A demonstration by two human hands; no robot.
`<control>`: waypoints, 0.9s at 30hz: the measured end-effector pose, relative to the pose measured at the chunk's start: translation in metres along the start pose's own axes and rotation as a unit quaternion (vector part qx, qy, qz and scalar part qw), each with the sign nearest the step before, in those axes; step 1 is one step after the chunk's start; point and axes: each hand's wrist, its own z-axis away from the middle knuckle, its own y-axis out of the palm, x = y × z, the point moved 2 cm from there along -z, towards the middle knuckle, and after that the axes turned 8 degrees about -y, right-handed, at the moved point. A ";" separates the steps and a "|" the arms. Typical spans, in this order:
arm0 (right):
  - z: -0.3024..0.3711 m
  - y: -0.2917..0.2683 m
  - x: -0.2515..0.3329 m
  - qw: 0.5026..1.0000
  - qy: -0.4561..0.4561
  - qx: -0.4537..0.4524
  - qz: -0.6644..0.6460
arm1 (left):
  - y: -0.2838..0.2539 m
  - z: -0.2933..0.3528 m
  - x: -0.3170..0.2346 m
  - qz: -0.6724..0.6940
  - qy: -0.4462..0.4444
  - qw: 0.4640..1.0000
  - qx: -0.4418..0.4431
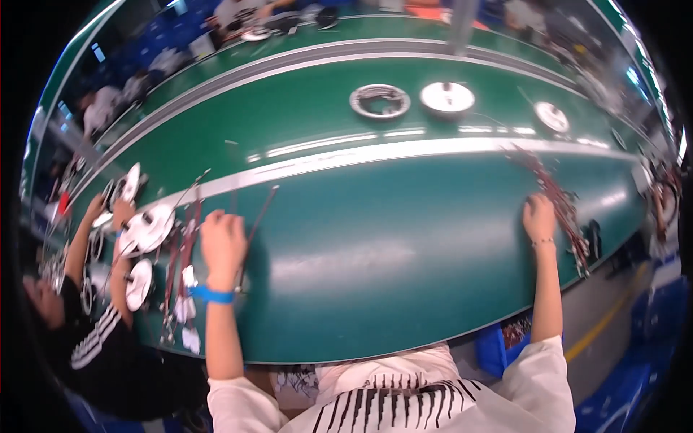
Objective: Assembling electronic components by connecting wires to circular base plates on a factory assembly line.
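Observation:
On the left of the green bench, my left hand (224, 242), with a blue wristband, has its fingers curled down, and what they hold is hidden. A thin dark-red wire (264, 209) lies slanting along its right side, and more red-brown wires (189, 234) with white connectors lie to its left. Far to the right, my right hand (539, 216) is closed at the left edge of a loose bundle of red-brown wires (559, 202). Its fingertips are blurred, so any wire in them cannot be made out.
White round discs (155, 225) stand left of my left hand, beside a co-worker's arm (121, 278). Beyond the pale strip are a ring-shaped part (380, 102), a white round lamp-like part (447, 98) and a smaller disc (551, 116). A blue bin (492, 351) sits below the bench edge.

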 end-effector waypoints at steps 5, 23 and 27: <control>-0.025 -0.012 0.084 0.988 -0.100 -0.110 -0.054 | 0.009 0.020 -0.013 0.025 -0.055 0.991 0.122; -0.001 -0.012 0.273 0.612 0.057 0.252 -0.748 | 0.005 0.052 -0.185 0.441 -0.043 0.778 0.445; -0.008 -0.005 0.229 0.543 0.126 0.305 -0.772 | 0.019 0.058 -0.217 0.473 -0.088 0.685 0.548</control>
